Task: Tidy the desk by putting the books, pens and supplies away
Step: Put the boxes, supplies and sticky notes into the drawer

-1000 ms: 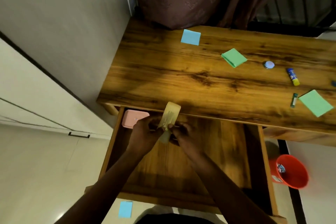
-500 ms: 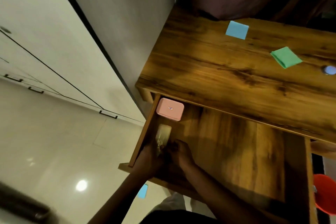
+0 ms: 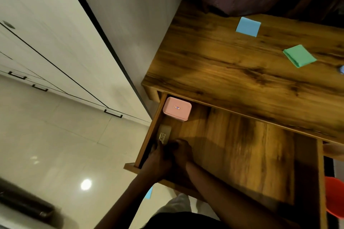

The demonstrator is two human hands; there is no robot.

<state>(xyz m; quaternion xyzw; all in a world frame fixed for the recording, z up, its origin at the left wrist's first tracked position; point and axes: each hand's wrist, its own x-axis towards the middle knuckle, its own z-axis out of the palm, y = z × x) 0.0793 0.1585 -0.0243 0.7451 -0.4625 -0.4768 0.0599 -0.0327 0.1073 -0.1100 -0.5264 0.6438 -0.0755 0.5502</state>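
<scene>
A tan flat pack (image 3: 164, 134) is being gripped by the left hand (image 3: 158, 160), fingers clamped on it, beside the left wall of the drawer (image 3: 242, 154); the grip of the right hand (image 3: 183, 152) cannot be told.

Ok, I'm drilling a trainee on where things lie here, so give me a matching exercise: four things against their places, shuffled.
Things:
1 pink box
2 green paper
3 tan packet
4 red bucket

Places:
A on the floor
B far left corner of the drawer
C on the desk top
D gripped by the left hand, along the drawer's left wall

Pairs: 1-B, 2-C, 3-D, 4-A.
</scene>
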